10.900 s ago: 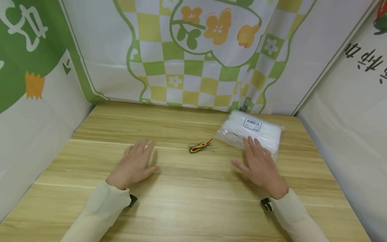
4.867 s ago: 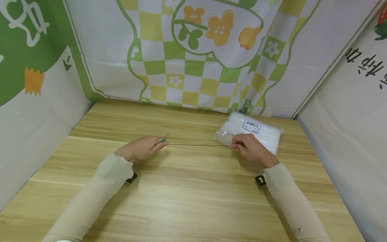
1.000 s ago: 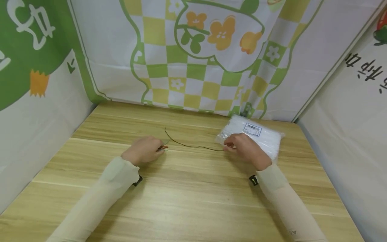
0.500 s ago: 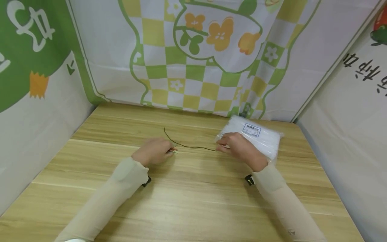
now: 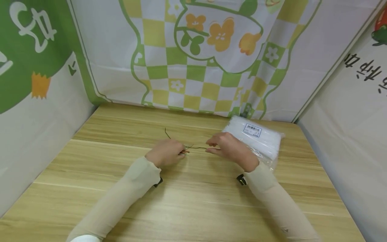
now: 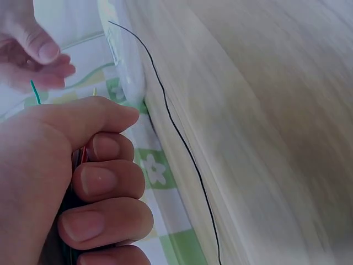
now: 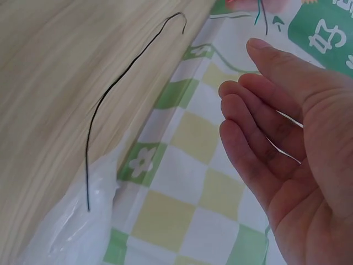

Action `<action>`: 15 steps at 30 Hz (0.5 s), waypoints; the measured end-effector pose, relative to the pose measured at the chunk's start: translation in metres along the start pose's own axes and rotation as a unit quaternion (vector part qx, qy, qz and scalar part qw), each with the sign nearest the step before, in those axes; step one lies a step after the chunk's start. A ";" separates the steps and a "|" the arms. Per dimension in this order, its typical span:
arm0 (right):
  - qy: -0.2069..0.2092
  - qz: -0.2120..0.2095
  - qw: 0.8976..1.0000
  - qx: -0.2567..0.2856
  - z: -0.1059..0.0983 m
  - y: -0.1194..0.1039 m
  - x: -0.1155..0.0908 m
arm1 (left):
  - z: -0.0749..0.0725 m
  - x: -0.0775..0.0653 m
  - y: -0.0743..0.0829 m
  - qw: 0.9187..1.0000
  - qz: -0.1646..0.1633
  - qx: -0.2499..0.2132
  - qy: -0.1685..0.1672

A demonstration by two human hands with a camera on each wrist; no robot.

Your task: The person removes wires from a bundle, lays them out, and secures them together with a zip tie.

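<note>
My left hand [image 5: 166,152] has its fingers curled round a small bundle of coloured wires [image 5: 185,152]; red, green and yellow show, the rest hidden in the palm. In the left wrist view a green wire end [image 6: 35,92] pokes out above the thumb. A single black wire [image 7: 113,85] lies loose on the table, bending in a long curve; in the head view the left hand covers part of it. My right hand [image 5: 231,149] hovers near that wire's right end with thumb and fingers apart. Between its fingers, the right wrist view shows nothing.
A clear plastic bag of white contents [image 5: 263,139] with a barcode label lies behind and beside the right hand. The wooden table [image 5: 193,208] meets a patterned curtain [image 5: 193,84] at its back edge, and printed cloth walls rise on both sides.
From a coil on the table, the wires came into my left hand; my right hand drew out the black one, now lying loose. Over the last second both hands have come closer together.
</note>
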State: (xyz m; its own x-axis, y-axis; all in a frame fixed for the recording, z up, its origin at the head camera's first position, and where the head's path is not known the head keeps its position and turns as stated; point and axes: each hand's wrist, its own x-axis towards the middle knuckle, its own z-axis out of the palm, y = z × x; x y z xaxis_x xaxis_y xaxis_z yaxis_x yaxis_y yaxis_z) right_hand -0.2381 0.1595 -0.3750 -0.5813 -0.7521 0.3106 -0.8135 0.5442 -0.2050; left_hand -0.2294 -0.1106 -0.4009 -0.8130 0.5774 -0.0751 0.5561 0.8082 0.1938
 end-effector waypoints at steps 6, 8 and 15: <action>-0.009 -0.005 1.000 -0.006 -0.002 -0.009 0.007 | 0.000 0.008 0.012 1.000 0.009 0.008 -0.002; -0.015 -0.010 1.000 -0.003 -0.002 -0.011 0.009 | 0.000 0.010 0.014 1.000 0.010 0.006 -0.005; -0.023 -0.037 0.999 0.010 0.003 -0.016 0.014 | 0.004 0.013 0.018 1.000 0.016 0.000 -0.002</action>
State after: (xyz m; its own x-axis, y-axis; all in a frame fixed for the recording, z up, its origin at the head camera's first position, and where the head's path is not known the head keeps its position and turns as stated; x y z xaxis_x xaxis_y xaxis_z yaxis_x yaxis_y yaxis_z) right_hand -0.2334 0.1388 -0.3696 -0.5185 -0.8070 0.2827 -0.8546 0.4783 -0.2021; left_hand -0.2294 -0.0881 -0.4020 -0.7946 0.6028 -0.0722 0.5812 0.7897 0.1963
